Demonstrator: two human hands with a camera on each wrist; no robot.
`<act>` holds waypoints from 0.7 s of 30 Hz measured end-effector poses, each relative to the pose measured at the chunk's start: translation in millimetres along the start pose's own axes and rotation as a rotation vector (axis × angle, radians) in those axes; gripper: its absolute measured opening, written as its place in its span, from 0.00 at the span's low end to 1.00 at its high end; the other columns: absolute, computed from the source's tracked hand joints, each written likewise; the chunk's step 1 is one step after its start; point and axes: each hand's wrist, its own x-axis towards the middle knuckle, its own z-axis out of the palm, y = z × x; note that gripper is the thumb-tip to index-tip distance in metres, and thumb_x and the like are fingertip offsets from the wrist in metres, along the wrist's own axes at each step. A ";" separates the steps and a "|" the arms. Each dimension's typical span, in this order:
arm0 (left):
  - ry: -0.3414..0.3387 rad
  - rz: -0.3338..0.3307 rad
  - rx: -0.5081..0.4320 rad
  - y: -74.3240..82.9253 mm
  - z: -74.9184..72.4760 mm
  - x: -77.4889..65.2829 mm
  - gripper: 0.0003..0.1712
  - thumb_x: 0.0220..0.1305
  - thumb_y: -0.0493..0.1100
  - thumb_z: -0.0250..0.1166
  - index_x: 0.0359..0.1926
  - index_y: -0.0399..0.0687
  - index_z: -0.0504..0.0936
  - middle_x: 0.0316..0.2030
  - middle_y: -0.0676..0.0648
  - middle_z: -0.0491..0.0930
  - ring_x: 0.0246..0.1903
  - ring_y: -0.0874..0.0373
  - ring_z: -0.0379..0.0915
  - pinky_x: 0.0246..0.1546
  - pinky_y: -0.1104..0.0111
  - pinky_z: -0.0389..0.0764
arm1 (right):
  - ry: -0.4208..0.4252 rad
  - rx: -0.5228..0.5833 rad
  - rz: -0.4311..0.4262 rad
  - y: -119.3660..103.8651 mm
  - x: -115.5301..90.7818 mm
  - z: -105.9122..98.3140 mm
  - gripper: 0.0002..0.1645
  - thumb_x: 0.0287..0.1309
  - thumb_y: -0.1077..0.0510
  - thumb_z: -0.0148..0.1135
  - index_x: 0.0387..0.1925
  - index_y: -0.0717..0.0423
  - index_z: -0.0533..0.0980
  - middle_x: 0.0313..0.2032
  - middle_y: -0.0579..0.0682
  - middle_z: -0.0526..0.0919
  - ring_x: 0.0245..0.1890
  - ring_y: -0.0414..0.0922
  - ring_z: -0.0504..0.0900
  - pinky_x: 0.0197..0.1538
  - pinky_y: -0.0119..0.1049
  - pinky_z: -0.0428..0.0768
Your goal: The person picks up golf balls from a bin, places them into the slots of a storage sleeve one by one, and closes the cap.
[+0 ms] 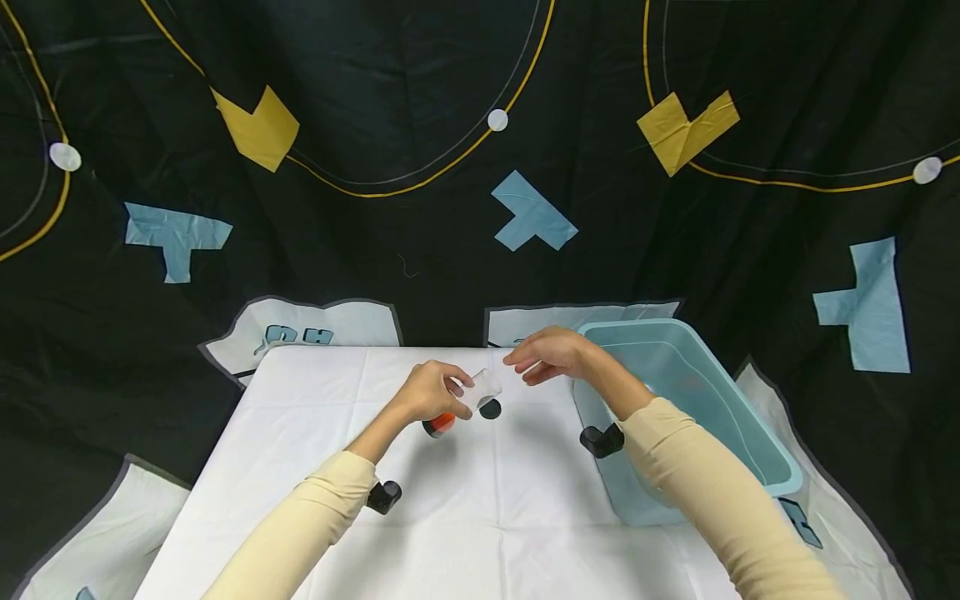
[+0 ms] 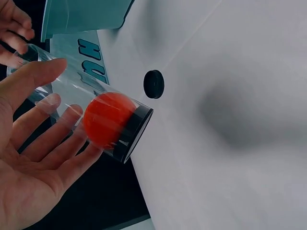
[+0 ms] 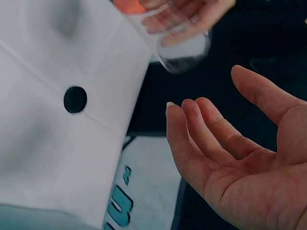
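My left hand [image 1: 431, 393] grips a clear plastic tube [image 2: 72, 81] held tilted over the white table. Inside it an orange ball [image 2: 108, 120] rests at the lower end, against a black end cap [image 2: 134, 134]. The tube's other end points toward my right hand [image 1: 553, 354] and looks uncovered in the right wrist view. That hand hovers just right of the tube, fingers loosely bent and holding nothing. Below, a round black lid [image 1: 490, 409] lies on the table between the hands.
A light blue plastic bin [image 1: 780, 479] stands at the right of the white table [image 1: 450, 550], under my right forearm. Behind the table hangs a black cloth [image 1: 405, 258] with yellow and blue tape pieces. White lettered sheets [image 1: 352, 325] show past the table's far edge.
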 end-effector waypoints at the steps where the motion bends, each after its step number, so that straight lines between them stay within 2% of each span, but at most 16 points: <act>1: 0.000 0.000 -0.002 -0.9 -0.2 0.2 0.23 0.38 0.39 0.83 0.41 0.49 0.90 0.34 0.48 0.89 0.39 0.57 0.82 0.41 0.64 0.81 | 0.006 -0.002 0.000 -0.2 -2.2 -4.7 0.26 0.63 0.52 0.68 0.57 0.64 0.79 0.56 0.62 0.82 0.46 0.51 0.87 0.57 0.45 0.84; 5: 0.003 -0.003 -0.006 -4.3 -1.7 0.4 0.23 0.38 0.39 0.83 0.41 0.50 0.90 0.34 0.49 0.89 0.40 0.57 0.82 0.43 0.63 0.81 | 0.026 -0.005 0.008 1.5 -10.4 -26.7 0.27 0.65 0.51 0.66 0.59 0.64 0.76 0.58 0.61 0.80 0.50 0.53 0.85 0.61 0.47 0.81; 12: 0.003 -0.017 -0.006 -7.4 -3.4 0.2 0.23 0.39 0.39 0.83 0.41 0.51 0.89 0.35 0.48 0.89 0.46 0.52 0.79 0.44 0.62 0.81 | 0.053 0.044 0.035 17.1 -22.9 -70.4 0.30 0.70 0.51 0.61 0.65 0.65 0.71 0.56 0.58 0.78 0.53 0.53 0.81 0.65 0.45 0.78; 17: 0.009 -0.012 0.003 -7.9 -3.0 0.6 0.22 0.39 0.39 0.83 0.41 0.51 0.89 0.35 0.48 0.89 0.45 0.53 0.80 0.43 0.62 0.81 | 0.078 0.065 0.057 34.6 -32.5 -97.0 0.34 0.70 0.50 0.60 0.69 0.65 0.66 0.67 0.62 0.70 0.60 0.55 0.78 0.67 0.46 0.75; 21: 0.014 -0.009 0.004 -8.0 -2.6 0.6 0.22 0.39 0.39 0.83 0.41 0.50 0.90 0.34 0.49 0.89 0.42 0.55 0.81 0.43 0.62 0.82 | 0.105 0.074 0.073 50.4 -40.1 -113.2 0.40 0.70 0.48 0.61 0.72 0.66 0.59 0.69 0.64 0.67 0.54 0.51 0.81 0.67 0.46 0.75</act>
